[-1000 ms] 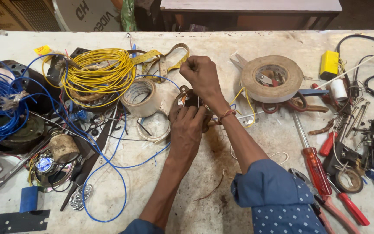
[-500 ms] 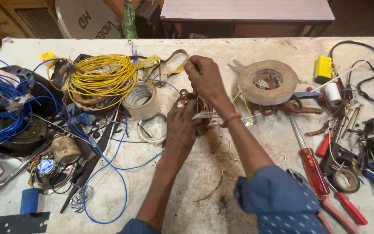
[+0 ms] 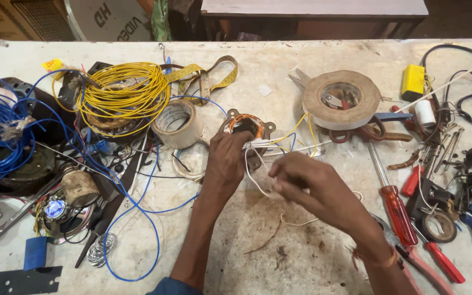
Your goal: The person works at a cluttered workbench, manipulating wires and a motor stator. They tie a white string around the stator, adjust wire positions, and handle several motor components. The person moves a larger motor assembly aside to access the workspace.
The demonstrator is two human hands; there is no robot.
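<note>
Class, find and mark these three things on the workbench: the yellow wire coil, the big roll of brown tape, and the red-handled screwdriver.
yellow wire coil [image 3: 118,90]: head view, on the looped strands at its upper middle.
big roll of brown tape [image 3: 341,100]: head view, on its flat top ring.
red-handled screwdriver [image 3: 399,214]: head view, on the red handle.

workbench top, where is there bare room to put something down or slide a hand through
Bare patches on the workbench: the far strip between the measuring tape and the brown tape roll, and the near stretch between the blue wire loop and the left forearm. Crowded: the left side around the yellow wire coil, and the right edge beyond the red screwdriver.
</note>
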